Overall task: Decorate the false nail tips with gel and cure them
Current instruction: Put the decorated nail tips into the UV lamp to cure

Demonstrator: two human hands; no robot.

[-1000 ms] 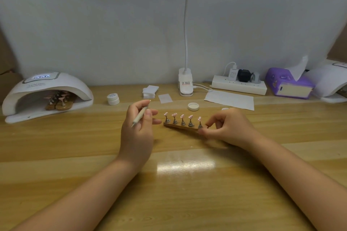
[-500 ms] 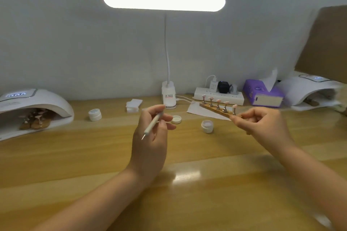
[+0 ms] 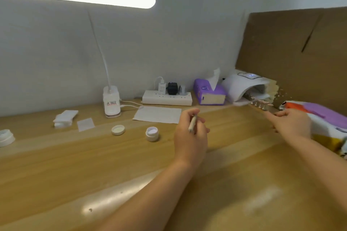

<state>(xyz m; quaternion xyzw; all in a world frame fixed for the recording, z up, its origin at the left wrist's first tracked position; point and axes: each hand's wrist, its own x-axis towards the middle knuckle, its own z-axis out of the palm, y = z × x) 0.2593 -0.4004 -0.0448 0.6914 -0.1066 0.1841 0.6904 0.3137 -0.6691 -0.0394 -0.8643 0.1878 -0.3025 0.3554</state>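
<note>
Head view: your right hand (image 3: 293,123) pinches one end of the wooden strip (image 3: 262,108) of nail tips (image 3: 260,102), near the desk's far right corner, at the curing lamp (image 3: 242,88). Your left hand (image 3: 190,135) grips a pen (image 3: 193,124). The strip looks light and stiff, its wet tips delicate; hold the wood only.

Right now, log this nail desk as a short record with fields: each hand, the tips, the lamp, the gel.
left hand: holds a thin brush, raised above the table
right hand: holds the wooden strip of nail tips, pointed at the lamp
curing lamp: far right, display lit, strip at its mouth
gel pot: open, on the table
pot lid: lying left of the pot
</note>
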